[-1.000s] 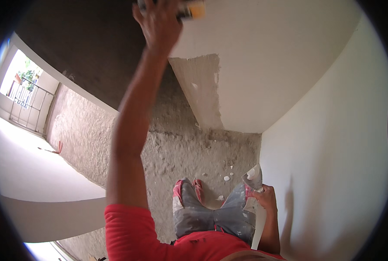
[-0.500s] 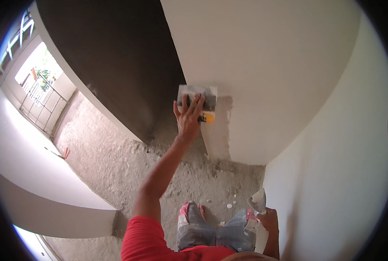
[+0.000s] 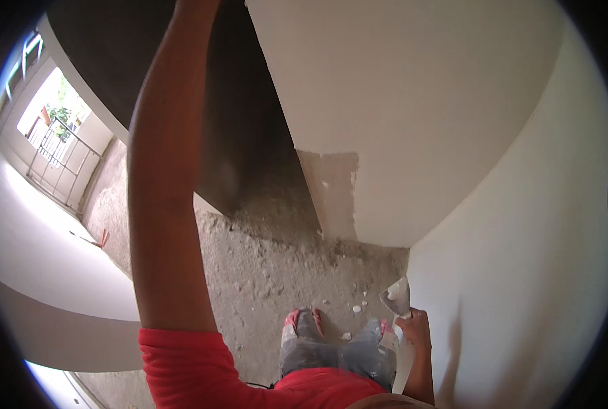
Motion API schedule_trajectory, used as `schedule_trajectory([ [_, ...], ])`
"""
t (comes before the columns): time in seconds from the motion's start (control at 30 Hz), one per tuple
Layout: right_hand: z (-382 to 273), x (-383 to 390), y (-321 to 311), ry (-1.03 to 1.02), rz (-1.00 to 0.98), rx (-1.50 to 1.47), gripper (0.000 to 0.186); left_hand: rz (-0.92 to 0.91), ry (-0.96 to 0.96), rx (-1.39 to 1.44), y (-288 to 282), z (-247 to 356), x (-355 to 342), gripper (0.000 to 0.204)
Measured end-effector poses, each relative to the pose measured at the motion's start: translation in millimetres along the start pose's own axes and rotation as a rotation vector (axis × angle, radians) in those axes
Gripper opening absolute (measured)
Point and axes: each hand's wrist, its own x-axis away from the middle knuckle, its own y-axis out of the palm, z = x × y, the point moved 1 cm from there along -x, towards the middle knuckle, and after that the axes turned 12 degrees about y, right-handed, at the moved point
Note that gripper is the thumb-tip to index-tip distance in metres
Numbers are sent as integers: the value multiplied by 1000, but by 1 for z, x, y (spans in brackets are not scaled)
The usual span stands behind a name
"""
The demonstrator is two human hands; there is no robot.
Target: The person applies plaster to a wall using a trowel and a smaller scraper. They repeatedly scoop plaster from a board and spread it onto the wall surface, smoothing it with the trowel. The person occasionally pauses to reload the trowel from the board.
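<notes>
My left arm [image 3: 167, 184], bare below a red sleeve, reaches up past the top edge. Its hand and anything in it lie outside the picture. Low on the right, my right hand [image 3: 416, 328] is closed round the handle of a putty knife [image 3: 396, 297]. The wide blade points up and carries some white filler. In front of me stands a pale wall [image 3: 413, 123], its left edge bordering a dark opening. Near the lower end of that edge is a greyish damp-looking patch of filler [image 3: 336, 187] with a ragged right side.
Rough bare concrete floor [image 3: 256, 273] with several white crumbs lies around my feet. A white wall [image 3: 508, 286] rises close on my right. At far left, a metal railing [image 3: 65, 160] stands before a bright opening. A low curved partition [image 3: 65, 334] is at lower left.
My left hand, which pressed a wide filling blade against the wall above the patch, has gone up out of view. The patch's top now shows. My right hand has shifted slightly up.
</notes>
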Motion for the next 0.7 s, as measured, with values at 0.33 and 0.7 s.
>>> schedule_trajectory([
  [0.33,37,-26,16,13,105,63,28,-256,10,21,61,124,208,91],
  [0.7,22,-19,7,129,129,134,31,-612,-258,542,37,272,506,71],
])
